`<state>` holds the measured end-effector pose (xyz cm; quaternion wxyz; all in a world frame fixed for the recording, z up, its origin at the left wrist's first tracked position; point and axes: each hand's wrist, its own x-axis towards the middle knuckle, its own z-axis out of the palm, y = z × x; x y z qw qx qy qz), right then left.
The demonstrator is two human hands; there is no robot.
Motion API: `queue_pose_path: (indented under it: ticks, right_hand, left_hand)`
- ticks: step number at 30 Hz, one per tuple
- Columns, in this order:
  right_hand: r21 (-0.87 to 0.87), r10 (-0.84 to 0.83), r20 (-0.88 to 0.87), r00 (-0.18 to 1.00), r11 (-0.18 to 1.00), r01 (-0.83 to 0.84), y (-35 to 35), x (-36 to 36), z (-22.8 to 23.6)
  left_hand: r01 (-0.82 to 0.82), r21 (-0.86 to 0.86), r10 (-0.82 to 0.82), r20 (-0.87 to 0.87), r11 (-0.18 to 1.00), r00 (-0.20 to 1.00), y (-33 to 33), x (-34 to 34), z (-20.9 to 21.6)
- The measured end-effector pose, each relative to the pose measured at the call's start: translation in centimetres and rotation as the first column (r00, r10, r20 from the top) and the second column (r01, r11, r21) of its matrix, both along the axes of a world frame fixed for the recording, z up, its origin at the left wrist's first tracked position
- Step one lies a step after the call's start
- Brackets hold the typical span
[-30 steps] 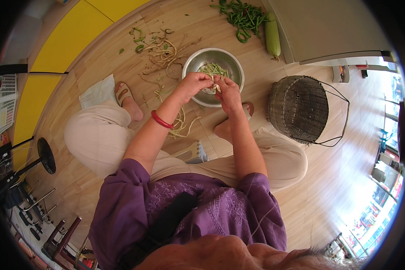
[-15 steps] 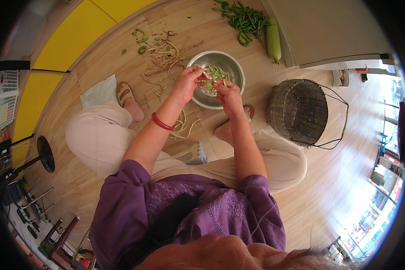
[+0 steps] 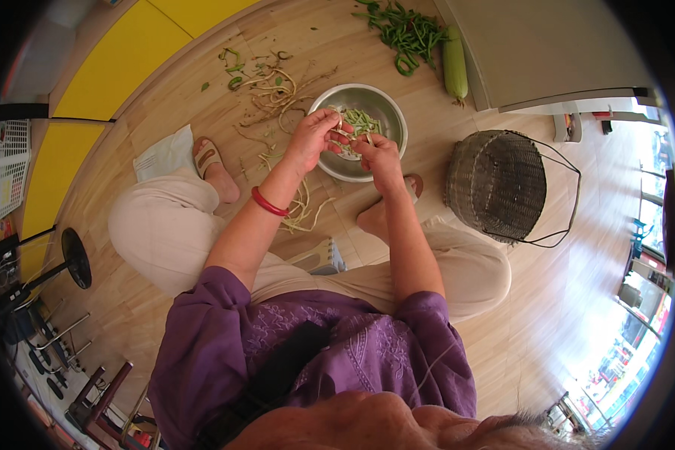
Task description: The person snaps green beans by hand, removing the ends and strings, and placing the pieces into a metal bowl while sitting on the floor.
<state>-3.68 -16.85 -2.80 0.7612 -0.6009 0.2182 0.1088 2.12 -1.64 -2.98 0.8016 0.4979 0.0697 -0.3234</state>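
Over the steel bowl (image 3: pixel 394 109), my left hand (image 3: pixel 319 139) and my right hand (image 3: pixel 381 159) are close together. A thin pale long bean (image 3: pixel 341 124) is pinched in my left fingers. The fingers of my right hand are closed on a pale bit of bean (image 3: pixel 369 138). Cut green bean pieces (image 3: pixel 362 121) lie in the bowl, partly hidden behind my hands. Left of the bowl, whole long beans (image 3: pixel 279 94) are strewn on the wooden floor, with more pale ones below my left wrist.
A dark woven basket (image 3: pixel 465 180) with a wire handle lies on the right. Green peppers (image 3: pixel 409 34) and a long pale-green gourd (image 3: pixel 454 64) sit at the far right, beside a cabinet. A white bag (image 3: pixel 165 154) is near my left foot. A black fan (image 3: pixel 75 257) stands at the left.
My hands stay over the bowl and shift only slightly. The left fingers have spread a little, and the bean between the hands has changed position.
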Motion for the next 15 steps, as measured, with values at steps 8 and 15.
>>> queue_pose_path:
  ticks: [8,15]
  right_hand:
    - [-0.057,0.021,-0.028,0.999,0.998,-0.022,0.0,0.1,-0.7]
    - [-0.174,0.088,-0.038,0.995,0.98,-0.093,0.3,0.1,-1.0]
  left_hand:
    - [0.157,0.283,-0.212,0.175,0.946,0.962,-0.2,-0.2,-0.9]
    - [0.294,0.386,-0.394,0.21,0.874,0.895,-0.4,-0.7,-0.5]
